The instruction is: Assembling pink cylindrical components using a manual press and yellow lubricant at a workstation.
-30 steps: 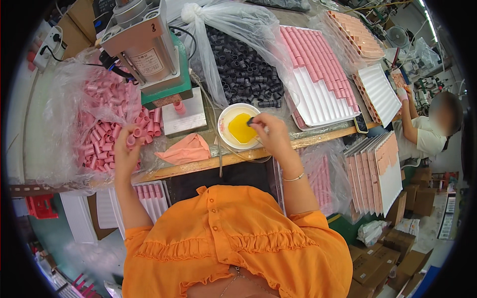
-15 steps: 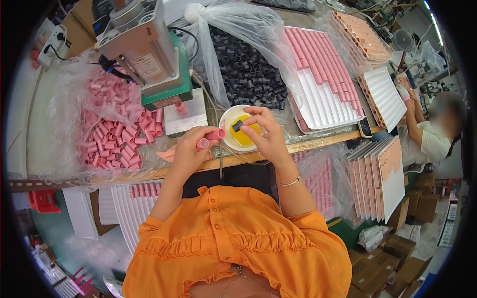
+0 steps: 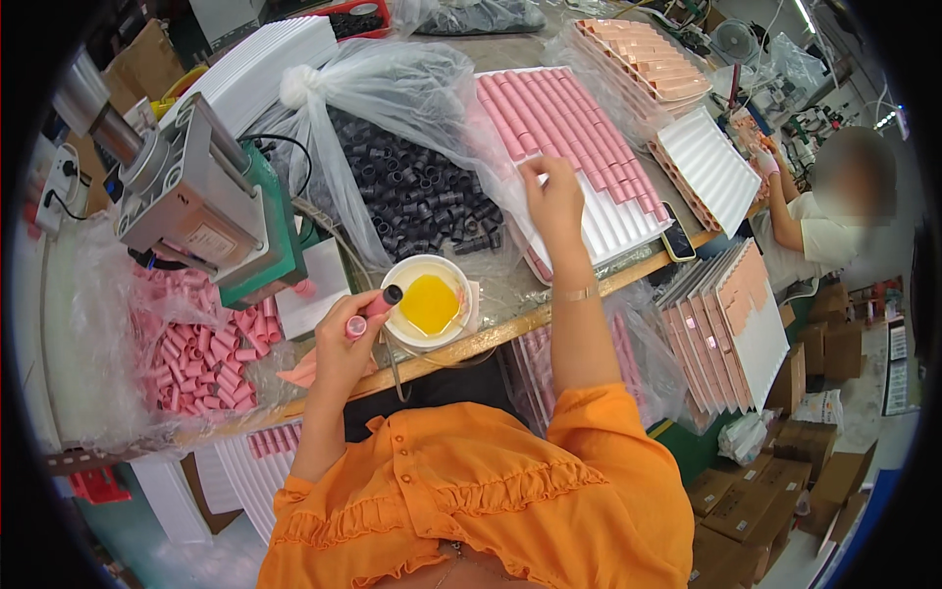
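My left hand [image 3: 339, 346] is closed around two short pink tubes. One pink tube [image 3: 377, 305] has a black collar [image 3: 392, 294] at its end, beside the bowl's rim; the other pink tube [image 3: 355, 326] shows its open end. A white bowl [image 3: 402, 332] with yellow liquid [image 3: 430, 304] stands just right of that hand. Farther right, my right hand [image 3: 555, 201] is over the left part of a white ridged tray [image 3: 606, 232], close to the rows of pink tubes [image 3: 574, 128]. Its fingers are bent together, and anything between the fingertips cannot be made out.
Black fittings [image 3: 412, 191] fill a clear plastic bag behind the bowl. Loose pink tubes [image 3: 201, 358] lie at left below a green and metal press [image 3: 221, 206]. A phone [image 3: 677, 234] lies by the tray. Stacked trays [image 3: 721, 319] stand right; a co-worker [image 3: 824, 211] sits beyond.
My right hand has moved from the bowl to the tray on the right. The black fitting it held is out of its fingers; a black collar now shows on a left-hand tube. The view has shifted.
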Action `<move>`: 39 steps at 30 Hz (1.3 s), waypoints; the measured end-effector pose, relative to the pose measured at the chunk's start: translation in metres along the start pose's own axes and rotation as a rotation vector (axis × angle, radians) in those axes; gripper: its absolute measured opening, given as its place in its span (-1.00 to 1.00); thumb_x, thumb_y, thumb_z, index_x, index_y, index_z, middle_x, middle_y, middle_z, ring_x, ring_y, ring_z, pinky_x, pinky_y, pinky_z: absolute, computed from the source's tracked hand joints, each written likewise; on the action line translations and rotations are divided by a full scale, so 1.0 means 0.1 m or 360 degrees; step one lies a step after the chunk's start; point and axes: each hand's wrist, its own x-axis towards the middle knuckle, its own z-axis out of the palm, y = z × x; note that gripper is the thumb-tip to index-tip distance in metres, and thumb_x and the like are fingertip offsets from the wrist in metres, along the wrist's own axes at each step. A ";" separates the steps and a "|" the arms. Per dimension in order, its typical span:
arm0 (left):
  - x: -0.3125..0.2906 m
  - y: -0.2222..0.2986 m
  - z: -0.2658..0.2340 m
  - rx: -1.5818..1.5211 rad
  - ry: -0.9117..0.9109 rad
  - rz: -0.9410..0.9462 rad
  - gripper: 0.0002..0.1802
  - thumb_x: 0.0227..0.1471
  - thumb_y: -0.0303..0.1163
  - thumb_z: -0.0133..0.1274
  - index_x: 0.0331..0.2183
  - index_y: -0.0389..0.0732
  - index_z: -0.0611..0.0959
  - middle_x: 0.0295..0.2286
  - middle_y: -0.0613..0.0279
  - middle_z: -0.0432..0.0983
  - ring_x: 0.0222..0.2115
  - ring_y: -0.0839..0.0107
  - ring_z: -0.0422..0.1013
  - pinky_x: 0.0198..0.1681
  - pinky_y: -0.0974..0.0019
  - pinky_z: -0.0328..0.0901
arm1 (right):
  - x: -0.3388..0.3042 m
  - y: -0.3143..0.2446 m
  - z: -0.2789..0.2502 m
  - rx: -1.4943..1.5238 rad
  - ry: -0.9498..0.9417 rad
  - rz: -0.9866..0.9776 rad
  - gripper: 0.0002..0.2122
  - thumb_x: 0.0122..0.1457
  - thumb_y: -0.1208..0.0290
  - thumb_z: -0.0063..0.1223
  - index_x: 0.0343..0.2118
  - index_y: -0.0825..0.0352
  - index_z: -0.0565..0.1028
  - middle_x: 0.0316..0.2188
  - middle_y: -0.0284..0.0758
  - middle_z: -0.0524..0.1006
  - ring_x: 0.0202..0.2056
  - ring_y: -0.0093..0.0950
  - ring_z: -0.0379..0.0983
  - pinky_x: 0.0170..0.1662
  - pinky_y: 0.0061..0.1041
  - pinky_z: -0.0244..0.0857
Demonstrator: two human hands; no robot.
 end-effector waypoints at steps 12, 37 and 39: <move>0.01 -0.14 -0.10 -0.0111 0.0022 -0.0095 -0.65 -0.01 -0.69 0.13 -0.12 -0.31 0.62 -0.28 0.24 0.48 -0.33 0.52 0.48 -0.34 0.52 0.40 | 0.60 0.78 0.34 -0.0476 -0.0125 0.0314 -0.66 0.07 0.12 0.24 -0.32 0.36 0.56 -0.34 -0.19 0.59 -0.28 -0.23 0.55 -0.22 -0.26 0.40; 0.13 -0.73 -0.77 0.0387 0.0253 -0.0097 -0.71 -0.08 -0.47 0.23 -0.23 -0.33 0.65 -0.40 0.05 0.59 -0.31 0.22 0.51 -0.20 0.24 0.35 | -1.16 -1.54 1.26 0.0287 -0.0874 -0.0625 -0.72 -0.15 0.35 0.36 -0.32 0.21 0.56 -0.40 -0.28 0.55 -0.32 -0.19 0.43 -0.31 -0.18 0.26; 0.17 -0.86 -0.80 0.0270 0.0254 -0.0100 -0.79 -0.05 -0.50 0.20 -0.29 -0.32 0.68 -0.44 0.08 0.61 -0.35 0.30 0.52 -0.21 0.29 0.35 | -1.16 -1.53 1.53 0.0124 -0.0820 -0.0700 -0.73 -0.14 0.33 0.35 -0.34 0.18 0.53 -0.41 -0.39 0.51 -0.25 -0.27 0.39 -0.25 -0.22 0.13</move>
